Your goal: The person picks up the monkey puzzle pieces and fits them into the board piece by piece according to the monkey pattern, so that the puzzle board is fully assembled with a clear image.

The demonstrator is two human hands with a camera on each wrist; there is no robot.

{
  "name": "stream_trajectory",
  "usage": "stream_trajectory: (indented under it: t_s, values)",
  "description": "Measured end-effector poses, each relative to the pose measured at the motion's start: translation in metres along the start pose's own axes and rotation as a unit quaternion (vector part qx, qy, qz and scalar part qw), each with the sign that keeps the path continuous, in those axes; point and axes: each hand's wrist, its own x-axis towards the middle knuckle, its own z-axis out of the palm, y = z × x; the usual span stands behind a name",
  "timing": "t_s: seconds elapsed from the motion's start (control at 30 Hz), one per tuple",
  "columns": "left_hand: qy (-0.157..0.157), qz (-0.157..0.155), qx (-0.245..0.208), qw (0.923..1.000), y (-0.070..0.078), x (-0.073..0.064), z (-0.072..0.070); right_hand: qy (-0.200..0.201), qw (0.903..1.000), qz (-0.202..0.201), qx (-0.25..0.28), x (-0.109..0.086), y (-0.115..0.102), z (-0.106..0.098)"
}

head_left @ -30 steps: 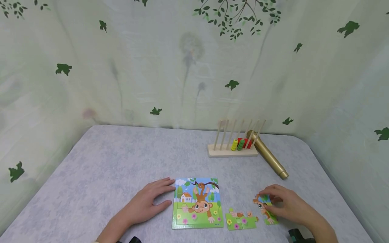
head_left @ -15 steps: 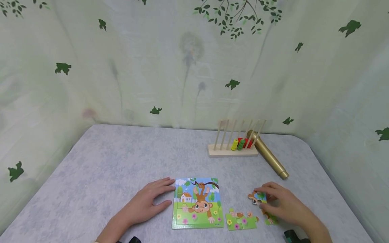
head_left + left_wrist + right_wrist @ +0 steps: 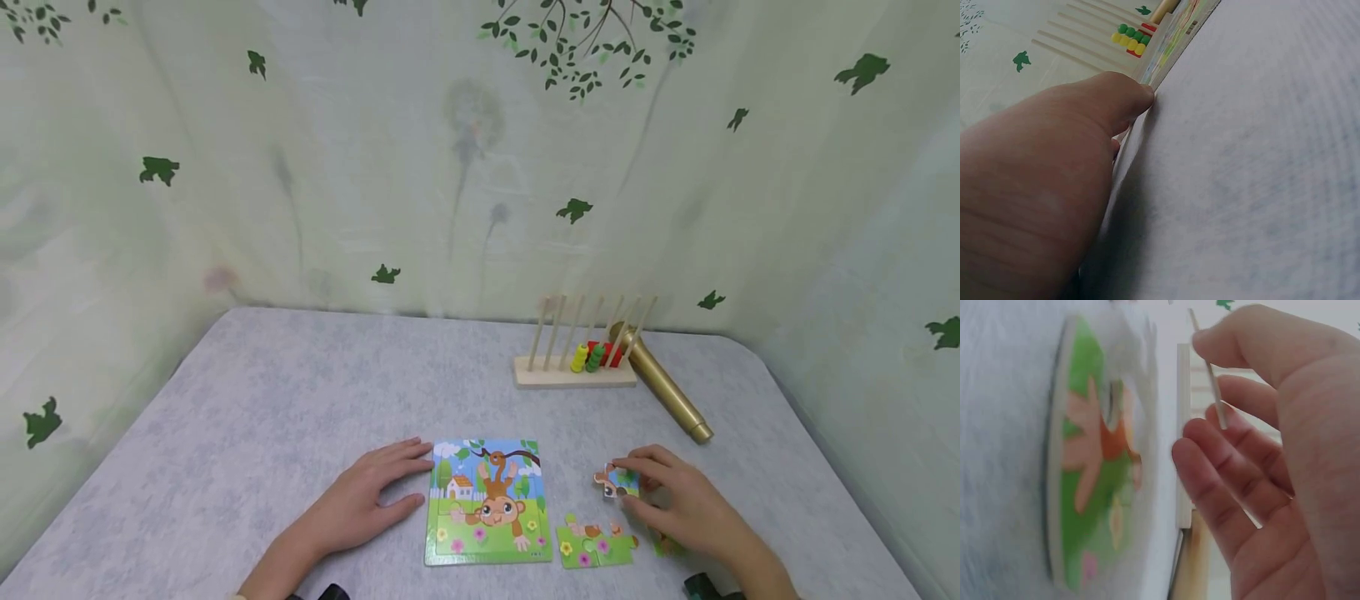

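My right hand (image 3: 682,504) pinches a puzzle piece (image 3: 613,481) between thumb and fingers; the piece juts out past my fingertips toward the puzzle board (image 3: 491,500), and the right wrist view shows it edge-on as a thin strip, off the worktop (image 3: 322,375). My left hand (image 3: 360,504) is relaxed and grasps nothing; its fingers lie spread, with the tips at the board's left edge, and the thumb points to that same edge a little nearer me.

Just right of the board lie two joined pieces (image 3: 596,546), flat, with a narrow gap to the board's right edge; the piece in my grasp is above and beyond them, to the right of the board and apart from it. Another piece (image 3: 666,546) lies under my right hand, mostly hidden in the head view; the right wrist view shows its thick pale edge.

A broad strip of worktop runs between the board and the wooden peg rack (image 3: 573,379); the gold tube (image 3: 667,396) slants beside the rack, its near end pointing toward my right side; the worktop's right edge runs beyond that hand, well apart from it.
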Motion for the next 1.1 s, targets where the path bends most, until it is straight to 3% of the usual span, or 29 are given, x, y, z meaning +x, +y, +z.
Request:
stream_trajectory:
  t_s: [0.2,0.4,0.77,0.97,1.1]
  values:
    - [-0.004,-0.001,-0.004,1.0000,0.000,-0.001,0.000,0.029,0.9991,-0.029,0.010,0.002,-0.003,0.008]
    - [-0.014,-0.011,-0.007,0.9998,-0.001,-0.001,0.001,0.039,0.9985,-0.028,0.027,0.004,-0.014,0.015]
    - [-0.006,-0.007,-0.005,0.9999,-0.002,0.001,0.001,0.078,0.9941,-0.074,0.016,0.015,-0.027,0.021]
    - [-0.008,-0.019,-0.001,0.9998,-0.003,-0.003,0.000,0.029,0.9961,-0.077,0.032,0.027,-0.034,0.020]
    - [-0.006,-0.003,0.000,1.0000,-0.003,-0.002,0.001,-0.025,0.9971,-0.068,0.024,0.032,-0.038,0.014]
